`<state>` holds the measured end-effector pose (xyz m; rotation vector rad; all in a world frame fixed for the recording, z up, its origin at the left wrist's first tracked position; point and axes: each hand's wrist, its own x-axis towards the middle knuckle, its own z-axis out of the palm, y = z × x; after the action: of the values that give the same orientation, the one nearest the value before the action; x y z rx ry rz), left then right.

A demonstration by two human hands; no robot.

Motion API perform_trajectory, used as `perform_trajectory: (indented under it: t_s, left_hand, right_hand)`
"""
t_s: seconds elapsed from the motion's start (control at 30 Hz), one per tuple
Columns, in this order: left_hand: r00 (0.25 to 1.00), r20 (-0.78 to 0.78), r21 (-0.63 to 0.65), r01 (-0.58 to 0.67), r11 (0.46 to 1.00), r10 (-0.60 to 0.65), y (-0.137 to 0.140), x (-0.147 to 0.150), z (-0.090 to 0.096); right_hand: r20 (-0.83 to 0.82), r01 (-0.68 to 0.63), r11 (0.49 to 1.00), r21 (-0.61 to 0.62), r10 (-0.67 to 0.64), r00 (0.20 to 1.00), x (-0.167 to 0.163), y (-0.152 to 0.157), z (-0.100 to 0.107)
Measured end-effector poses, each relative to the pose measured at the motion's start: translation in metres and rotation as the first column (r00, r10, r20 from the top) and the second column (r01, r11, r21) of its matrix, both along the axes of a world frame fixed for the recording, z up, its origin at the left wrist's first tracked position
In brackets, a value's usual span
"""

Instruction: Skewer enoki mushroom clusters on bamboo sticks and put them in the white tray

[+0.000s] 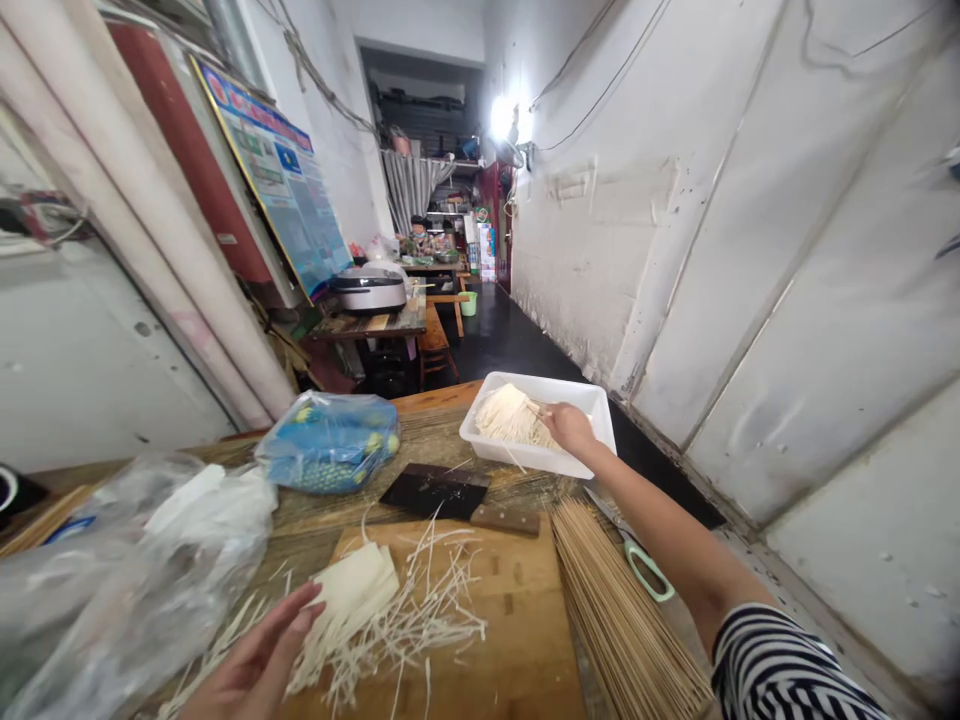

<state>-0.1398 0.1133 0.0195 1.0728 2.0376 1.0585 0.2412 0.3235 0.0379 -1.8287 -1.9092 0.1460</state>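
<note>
My right hand (568, 428) reaches into a white plastic tray (474, 440), its fingers closed at the end of a bundle of enoki-like strands (510, 415) topped by a pale sheet. What exactly sits between these fingertips is partly hidden. On the wooden cutting board (517, 620) lies a stack of pale sheets (360, 580) that look like tofu skin. My left hand (259, 655) is at the near left of that stack, fingers stretched out and fingertips at its edge. Loose thin pale strands (442, 590) are scattered over the board around the sheets.
A cleaver (442, 492) lies behind the board. Many bamboo skewers (622, 610) and green-handled scissors (646, 570) lie to its right. A blue plastic bag (330, 440) and crumpled clear bags (150, 570) are on the left. A wall (750, 300) runs along the right.
</note>
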Motion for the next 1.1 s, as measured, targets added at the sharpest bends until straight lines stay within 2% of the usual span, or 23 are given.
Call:
perform_trajectory:
  t_s: [0.1, 0.2, 0.23, 0.3, 0.4, 0.5, 0.6, 0.67, 0.77, 0.93, 1.1]
  left_hand:
    - [0.983, -0.089, 0.046, -0.158, 0.986, 0.162, -0.008, -0.011, -0.001]
    - [0.970, -0.075, 0.224, -0.209, 0.952, 0.230, -0.017, -0.029, -0.011]
    - [0.971, -0.090, 0.244, -0.196, 0.950, 0.223, -0.020, -0.034, -0.015]
    - [0.970, -0.168, 0.258, -0.127, 0.958, 0.173, -0.024, -0.041, -0.021]
    - [0.938, -0.347, 0.280, 0.118, 0.953, -0.014, -0.018, -0.038, -0.026]
    - [0.826, -0.510, 0.244, 0.406, 0.881, -0.240, 0.003, -0.024, -0.032]
    - [0.658, -0.618, 0.049, 0.579, 0.814, -0.431, 0.032, -0.011, -0.039]
    - [0.566, -0.637, -0.135, 0.586, 0.799, -0.523, 0.050, -0.004, -0.041]
    - [0.526, -0.611, -0.332, 0.509, 0.794, -0.592, 0.068, -0.001, -0.038]
    - [0.522, -0.586, -0.412, 0.467, 0.782, -0.620, 0.081, -0.005, -0.028]
    - [0.515, -0.555, -0.456, 0.468, 0.757, -0.653, 0.093, -0.010, -0.025]
  right_hand:
    - [0.090, -0.018, 0.998, 0.062, 0.012, 0.996, 0.005, -0.054, 0.001]
    - [0.159, -0.071, 0.997, 0.014, 0.068, 0.985, 0.021, -0.122, -0.019]
    - [0.241, -0.092, 0.996, -0.018, 0.093, 0.966, 0.028, -0.143, -0.029]
    - [0.344, -0.042, 0.996, -0.084, 0.068, 0.936, 0.044, -0.178, -0.051]
    - [0.411, 0.034, 0.982, -0.184, 0.046, 0.910, 0.056, -0.210, -0.080]
    - [0.425, 0.098, 0.965, -0.245, 0.016, 0.905, 0.053, -0.221, -0.091]
    - [0.416, 0.140, 0.949, -0.284, -0.010, 0.910, 0.046, -0.221, -0.089]
    - [0.410, 0.165, 0.937, -0.307, -0.027, 0.912, 0.043, -0.219, -0.086]
    - [0.395, 0.167, 0.926, -0.339, -0.021, 0.918, 0.040, -0.215, -0.082]
    - [0.390, 0.199, 0.918, -0.342, -0.054, 0.919, 0.040, -0.212, -0.082]
    - [0.377, 0.163, 0.952, -0.257, -0.057, 0.925, 0.048, -0.216, -0.084]
